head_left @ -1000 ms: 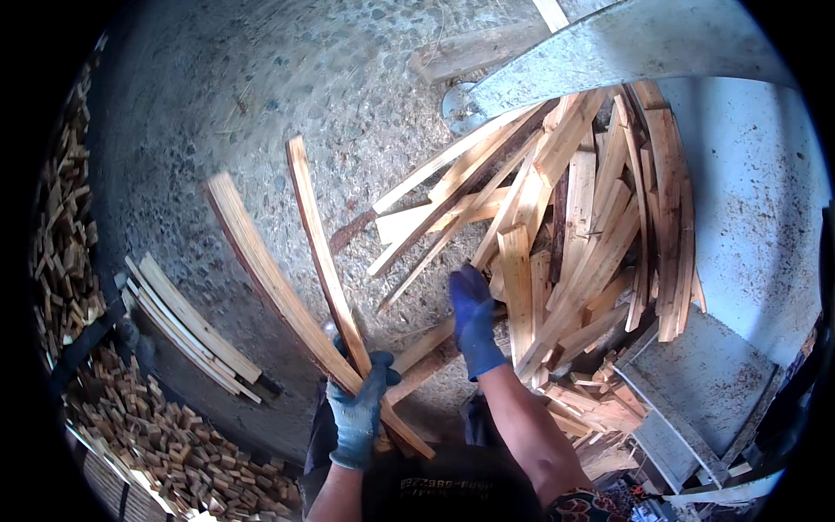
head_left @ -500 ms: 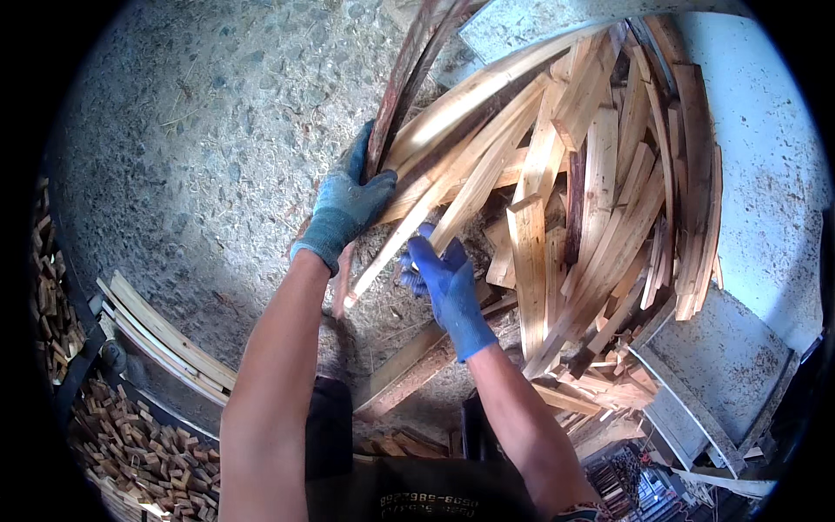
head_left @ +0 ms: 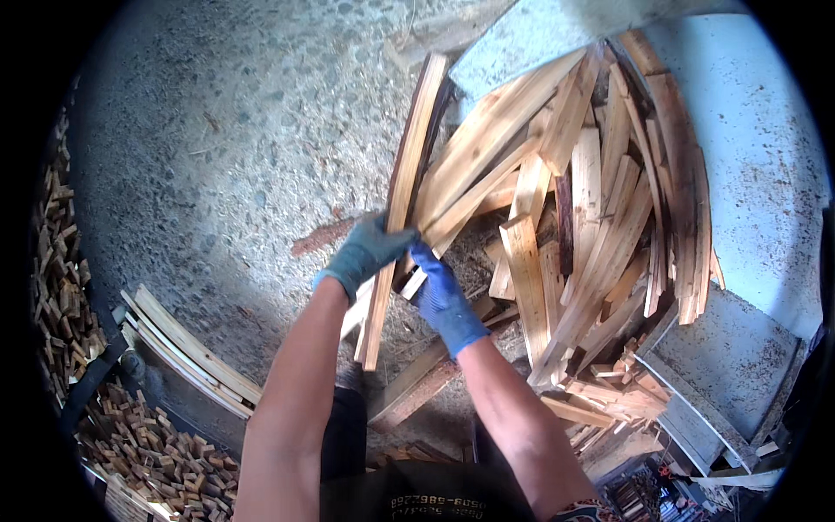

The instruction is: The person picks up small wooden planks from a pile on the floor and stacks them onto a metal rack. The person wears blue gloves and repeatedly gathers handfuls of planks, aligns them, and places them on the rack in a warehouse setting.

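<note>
we see the biggest risk in the heap (head_left: 600,204) of loose wood: its pieces overlap at odd angles, so disturbing one could make others slide. next come the long slats (head_left: 409,165), bunched just left of the heap; gripped apparently nearer their lower ends, they could swing or fan apart. our left hand (head_left: 367,250) is wrapped around them; our right hand (head_left: 445,300) meets their right side, but we cannot tell whether it grips. least, rough edges could leave splinters.

around us, a pebbly concrete floor (head_left: 217,139) spreads widest, unevenly lit. a pale blue metal panel (head_left: 761,183) stands beyond the heap at right. stacked short blocks (head_left: 165,444) fill the lower left, long strips (head_left: 191,352) lie near them, and a reddish bark scrap (head_left: 326,237) lies beside our left hand.
</note>
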### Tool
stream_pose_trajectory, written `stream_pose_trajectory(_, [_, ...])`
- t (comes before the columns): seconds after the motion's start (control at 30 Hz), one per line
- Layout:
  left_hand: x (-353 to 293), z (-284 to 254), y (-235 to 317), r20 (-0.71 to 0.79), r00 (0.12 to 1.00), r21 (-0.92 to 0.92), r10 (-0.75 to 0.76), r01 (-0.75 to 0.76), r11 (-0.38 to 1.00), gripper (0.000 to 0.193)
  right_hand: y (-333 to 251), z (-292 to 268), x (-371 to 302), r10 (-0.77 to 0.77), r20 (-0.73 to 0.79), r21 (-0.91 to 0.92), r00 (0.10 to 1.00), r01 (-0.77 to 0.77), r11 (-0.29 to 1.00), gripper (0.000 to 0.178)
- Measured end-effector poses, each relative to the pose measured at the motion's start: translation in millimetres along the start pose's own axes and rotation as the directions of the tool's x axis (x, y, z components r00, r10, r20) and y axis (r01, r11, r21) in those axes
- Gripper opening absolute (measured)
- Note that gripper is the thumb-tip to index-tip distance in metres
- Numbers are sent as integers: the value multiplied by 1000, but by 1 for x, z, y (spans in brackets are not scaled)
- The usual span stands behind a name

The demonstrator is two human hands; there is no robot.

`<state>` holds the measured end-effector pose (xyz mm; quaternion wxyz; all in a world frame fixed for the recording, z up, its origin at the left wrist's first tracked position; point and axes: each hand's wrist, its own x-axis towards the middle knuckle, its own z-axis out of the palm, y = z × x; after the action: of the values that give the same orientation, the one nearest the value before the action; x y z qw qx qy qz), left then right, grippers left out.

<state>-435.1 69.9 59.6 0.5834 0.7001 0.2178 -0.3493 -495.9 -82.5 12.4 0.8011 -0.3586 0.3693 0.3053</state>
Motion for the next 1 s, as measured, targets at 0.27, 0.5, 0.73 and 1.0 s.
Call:
stream_pose_trajectory(0.27, [4, 11, -33, -76, 991, -107, 112, -120, 987, 40, -10, -16, -4, 139, 16, -63, 990, -137, 988, 40])
stream_pose_trajectory(0.5, [-96, 33, -15, 217, 950, -473, -226, 305, 827, 46, -38, 3, -130, 80, -146, -320, 986, -124, 939, 47])
stream_pose_trajectory(0.73, [-230, 97, -20, 274, 955, -744, -117, 288, 603, 31, -76, 41, -279, 15, -336, -415, 942, -162, 895, 36])
stream_pose_trajectory(1.0, [-331, 85, 58, 311, 849, -866, -428, 438, 240, 34, -123, 57, -439, 514, -218, -109, 830, -543, 832, 57])
